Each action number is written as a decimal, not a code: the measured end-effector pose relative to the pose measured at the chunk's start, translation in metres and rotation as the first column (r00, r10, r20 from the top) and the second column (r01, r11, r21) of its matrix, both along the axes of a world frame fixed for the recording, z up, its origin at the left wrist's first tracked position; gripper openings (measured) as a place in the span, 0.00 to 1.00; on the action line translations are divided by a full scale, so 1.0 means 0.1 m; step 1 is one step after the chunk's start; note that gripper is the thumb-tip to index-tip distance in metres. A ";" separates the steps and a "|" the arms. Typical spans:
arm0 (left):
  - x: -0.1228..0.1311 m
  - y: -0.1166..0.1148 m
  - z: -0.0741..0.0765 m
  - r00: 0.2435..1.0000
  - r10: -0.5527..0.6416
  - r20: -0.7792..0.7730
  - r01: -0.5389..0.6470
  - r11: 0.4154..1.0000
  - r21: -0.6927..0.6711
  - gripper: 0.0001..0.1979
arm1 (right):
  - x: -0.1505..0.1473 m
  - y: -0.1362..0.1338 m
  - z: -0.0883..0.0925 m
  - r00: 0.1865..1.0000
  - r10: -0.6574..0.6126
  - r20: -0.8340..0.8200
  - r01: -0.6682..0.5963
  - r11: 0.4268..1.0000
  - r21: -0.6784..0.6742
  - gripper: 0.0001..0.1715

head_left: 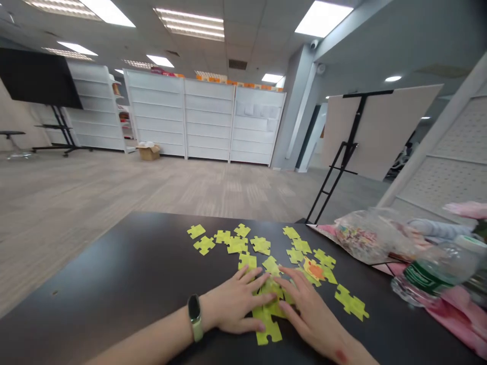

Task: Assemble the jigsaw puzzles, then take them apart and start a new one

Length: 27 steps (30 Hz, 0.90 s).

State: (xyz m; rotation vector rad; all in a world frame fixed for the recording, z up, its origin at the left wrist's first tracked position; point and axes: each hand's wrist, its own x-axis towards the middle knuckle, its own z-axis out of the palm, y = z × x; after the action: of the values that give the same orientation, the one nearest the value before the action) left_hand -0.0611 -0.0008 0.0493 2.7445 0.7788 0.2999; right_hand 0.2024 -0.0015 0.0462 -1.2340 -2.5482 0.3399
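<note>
Yellow-green jigsaw puzzle pieces lie scattered over the dark table (125, 268). My left hand (241, 301), a watch (195, 314) on its wrist, rests palm down with fingers spread over a cluster of puzzle pieces (268, 329). From the other side my right hand (306, 306) reaches onto the same cluster, its fingers apart and touching the pieces. Parts of the cluster are hidden under both hands. Just beyond my right hand lies a piece with an orange picture (315, 269). A separate piece (350, 302) sits to its right.
On the right stand a water bottle (431, 274) with a green label and a clear plastic bag (361, 233) of small colourful things, on pink cloth. Several more pieces (236, 243) lie toward the far edge. Behind the table are an easel-like stand (352, 134) and white shelves (209, 121).
</note>
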 end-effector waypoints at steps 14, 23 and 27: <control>-0.86 0.41 -0.14 0.911 0.388 -0.140 -0.383 0.921 0.063 0.31 | 0.44 0.15 -0.10 0.999 -0.004 -0.042 0.003 1.000 -0.018 0.15; -0.81 0.03 -0.02 0.972 0.224 -0.075 -0.175 0.896 0.407 0.15 | -0.21 0.81 0.04 0.995 -0.062 -0.080 0.072 0.989 0.126 0.18; -0.68 0.05 0.04 0.987 0.074 -0.144 0.004 0.878 0.478 0.11 | -0.83 1.32 0.00 0.992 -0.119 0.033 0.117 0.991 0.059 0.34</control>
State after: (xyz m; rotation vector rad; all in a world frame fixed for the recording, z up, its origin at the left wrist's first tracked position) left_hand -0.1293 0.0040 0.0534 3.2558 0.8960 0.3207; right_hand 0.1199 0.1307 0.0467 -1.3740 -2.4832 0.2195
